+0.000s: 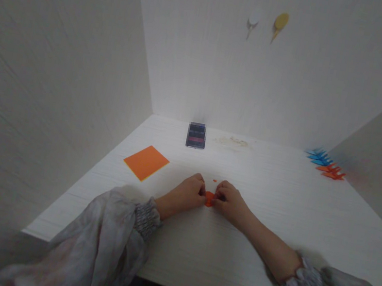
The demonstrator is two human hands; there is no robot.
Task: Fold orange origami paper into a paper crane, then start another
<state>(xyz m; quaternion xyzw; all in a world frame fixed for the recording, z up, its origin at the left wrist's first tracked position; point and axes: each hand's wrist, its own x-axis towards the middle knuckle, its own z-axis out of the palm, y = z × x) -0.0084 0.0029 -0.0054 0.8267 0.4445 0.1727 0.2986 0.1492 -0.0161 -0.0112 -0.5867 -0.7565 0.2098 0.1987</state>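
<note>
My left hand [189,193] and my right hand [230,202] meet at the middle of the white table [274,217], fingers curled. Between their fingertips they pinch a small folded orange paper piece [209,199], mostly hidden by the fingers. A tiny orange scrap [214,180] lies just beyond the hands. To the left of my left hand a flat orange paper square [146,162] rests on the table.
A dark phone [196,135] lies at the back centre, with a pale smudge-like thing [232,142] beside it. Folded blue paper figures [318,156] and orange ones [332,172] line the far right. Two round hooks [267,22] hang on the back wall. Walls close in left and right.
</note>
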